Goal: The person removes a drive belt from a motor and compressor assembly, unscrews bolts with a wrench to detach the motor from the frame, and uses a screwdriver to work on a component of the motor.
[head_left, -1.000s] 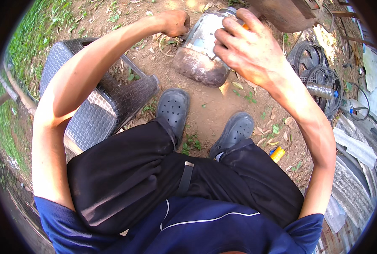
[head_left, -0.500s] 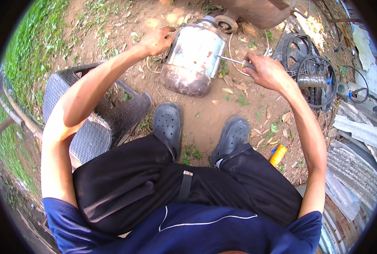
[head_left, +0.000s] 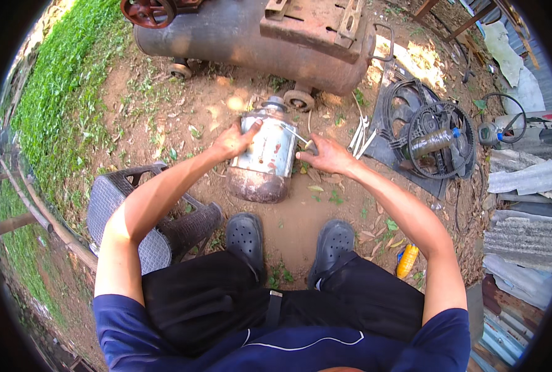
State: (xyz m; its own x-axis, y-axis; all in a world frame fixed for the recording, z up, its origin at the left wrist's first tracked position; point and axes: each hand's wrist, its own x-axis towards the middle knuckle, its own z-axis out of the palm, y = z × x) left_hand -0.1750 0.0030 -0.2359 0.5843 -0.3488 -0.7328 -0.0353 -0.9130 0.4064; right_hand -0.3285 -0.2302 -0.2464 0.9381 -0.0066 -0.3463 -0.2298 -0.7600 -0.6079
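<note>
A rusty, silver-painted cylindrical metal body [head_left: 262, 161], like a motor, lies on the dirt beyond my feet, its narrow capped end pointing away from me. My left hand [head_left: 237, 137] grips it along its left side, thumb on top. My right hand [head_left: 322, 155], just to its right, is closed around the handle of a screwdriver [head_left: 296, 134], whose thin shaft slants up-left onto the silver casing; exactly where the tip meets it is too small to tell.
A large rusty tank on wheels [head_left: 226, 43] spans the back. Right are black belts with plastic bottles [head_left: 431, 142], pale strips [head_left: 360, 136] and corrugated sheets [head_left: 515, 242]. A dark woven-pattern plastic stool [head_left: 111, 204] stands left; a yellow bottle [head_left: 406, 260] lies by my right leg.
The view has tipped up, showing more of the tank. My right hand came down from over the casing to its right side with the screwdriver; my left hand moved onto the casing.
</note>
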